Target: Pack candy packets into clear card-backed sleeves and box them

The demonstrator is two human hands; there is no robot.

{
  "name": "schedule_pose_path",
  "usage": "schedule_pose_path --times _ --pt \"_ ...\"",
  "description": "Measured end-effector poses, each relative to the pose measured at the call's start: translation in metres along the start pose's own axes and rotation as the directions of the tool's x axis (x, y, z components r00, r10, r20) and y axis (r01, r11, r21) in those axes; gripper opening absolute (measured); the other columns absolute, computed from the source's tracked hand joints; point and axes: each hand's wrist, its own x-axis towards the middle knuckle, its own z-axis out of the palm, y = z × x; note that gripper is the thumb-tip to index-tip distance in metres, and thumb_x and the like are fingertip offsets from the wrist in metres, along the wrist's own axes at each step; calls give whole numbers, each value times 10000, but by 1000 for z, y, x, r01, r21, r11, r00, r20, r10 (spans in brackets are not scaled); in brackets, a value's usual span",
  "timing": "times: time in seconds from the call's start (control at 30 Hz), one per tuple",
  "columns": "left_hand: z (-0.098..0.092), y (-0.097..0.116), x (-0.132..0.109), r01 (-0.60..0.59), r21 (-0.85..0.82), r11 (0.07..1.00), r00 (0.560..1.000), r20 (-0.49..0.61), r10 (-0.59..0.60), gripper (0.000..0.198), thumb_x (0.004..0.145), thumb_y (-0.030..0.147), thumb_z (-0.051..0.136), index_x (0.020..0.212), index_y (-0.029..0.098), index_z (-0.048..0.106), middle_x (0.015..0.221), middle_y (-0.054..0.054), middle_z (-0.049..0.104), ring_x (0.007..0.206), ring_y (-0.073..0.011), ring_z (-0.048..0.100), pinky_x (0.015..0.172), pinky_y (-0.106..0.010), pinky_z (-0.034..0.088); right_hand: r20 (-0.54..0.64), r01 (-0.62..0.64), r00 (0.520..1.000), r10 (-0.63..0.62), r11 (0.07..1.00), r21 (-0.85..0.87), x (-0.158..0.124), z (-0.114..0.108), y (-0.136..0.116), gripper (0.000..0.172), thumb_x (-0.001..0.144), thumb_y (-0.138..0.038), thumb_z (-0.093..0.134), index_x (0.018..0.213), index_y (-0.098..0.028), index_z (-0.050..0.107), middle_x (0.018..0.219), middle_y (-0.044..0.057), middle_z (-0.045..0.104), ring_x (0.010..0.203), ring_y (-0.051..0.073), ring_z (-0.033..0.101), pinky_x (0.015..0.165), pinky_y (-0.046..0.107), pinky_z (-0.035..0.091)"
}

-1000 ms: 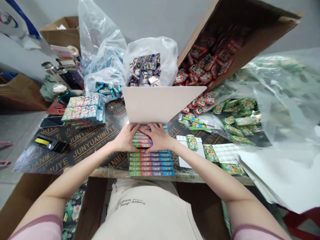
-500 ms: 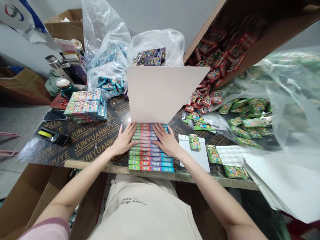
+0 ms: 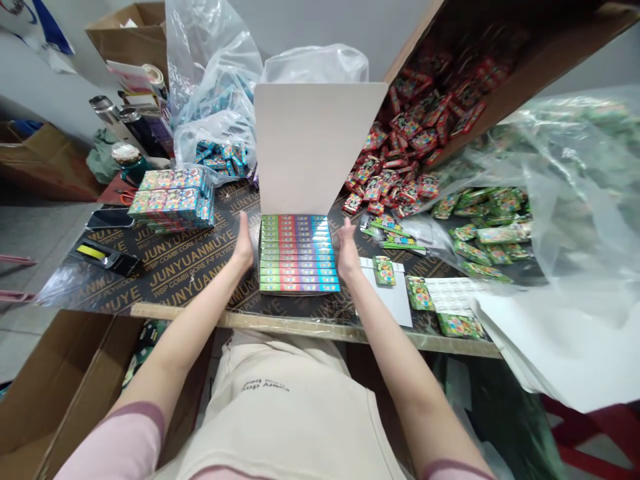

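A flat tray of colourful striped packets (image 3: pixel 298 253) lies on the dark printed tabletop (image 3: pixel 185 267) in front of me. Its pale cardboard lid (image 3: pixel 313 147) stands upright at the far edge. My left hand (image 3: pixel 245 244) presses flat against the tray's left side. My right hand (image 3: pixel 347 248) presses against the right side. Both palms face inward, squeezing the rows between them.
A wrapped stack of packet boxes (image 3: pixel 173 200) sits at the left, with a black tool (image 3: pixel 103 258) nearer. Red packets (image 3: pixel 400 173) spill from a tilted carton (image 3: pixel 500 80). Green packets (image 3: pixel 480 227) and white sheets (image 3: pixel 395 297) lie right. Plastic bags (image 3: pixel 215 93) stand behind.
My hands slid off the top of the packets to the tray's two sides. The lid rose from tilted to upright. The tray now sits farther from the table edge.
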Motion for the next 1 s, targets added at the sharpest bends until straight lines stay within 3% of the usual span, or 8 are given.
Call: schedule_pose_path --times 0.07,0.13,0.23,0.33,0.47,0.57,0.73,1.0 --pt "-21 22 26 -29 -19 999 999 16 29 919 810 488 -351 1482 72 119 1421 -168 458 1260 -219 488 1022 -439 423 -161 -93 981 113 988 123 -9 -19 -8 874 854 -689 -91 1456 -205 319 1354 158 507 1166 241 564 867 434 489" --pt "-39 40 34 -116 -40 992 970 211 122 1073 802 480 -374 1340 10 428 1129 -161 665 1043 -207 623 987 -450 444 -243 -179 937 249 944 276 -31 -40 -16 965 818 -744 -71 1164 -171 623 1085 152 655 927 223 646 774 375 500" --pt "-50 52 4 -304 104 947 816 542 203 1001 888 616 -126 919 59 705 736 -100 693 821 -211 672 1051 -535 362 -160 -254 940 301 931 262 -76 -65 -28 928 799 -786 -14 669 -168 665 630 91 614 588 170 556 605 315 442" --pt "-48 41 -54 -547 383 745 744 630 223 666 741 749 496 1052 198 702 1177 -121 645 1192 -346 531 1115 -653 133 73 -244 968 240 969 46 -116 -71 -35 713 777 -803 317 528 -186 574 527 22 505 521 142 446 534 294 360" --pt "-42 3 -110 -557 592 583 809 544 220 1121 504 580 820 1457 270 319 1585 -161 12 1412 -476 102 1049 -688 234 259 -67 961 97 990 -124 -142 -60 -36 525 638 -667 677 514 -200 469 609 -18 433 558 131 399 525 279 336" --pt "-37 -23 -120 -451 643 619 885 410 218 1108 626 491 786 1506 280 146 1565 -154 -178 1372 -445 283 953 -507 466 121 48 992 -21 974 -223 -144 -47 -31 451 719 -594 641 556 -213 464 674 0 436 619 160 423 588 308 380" --pt "-25 -40 -115 -355 660 662 935 249 253 997 730 479 704 1509 318 102 1582 -140 -85 1165 -363 571 815 -392 549 -144 92 972 -186 863 -497 -134 -34 -18 350 834 -531 519 720 -213 609 773 80 491 809 268 474 760 420 397" --pt "-16 -51 -119 -381 630 677 923 303 238 694 847 308 613 1464 328 296 1578 -158 97 1155 -361 583 862 -438 534 92 264 958 -271 716 -646 -131 -43 -1 306 867 -449 496 752 -203 638 785 99 526 823 270 481 759 409 395"
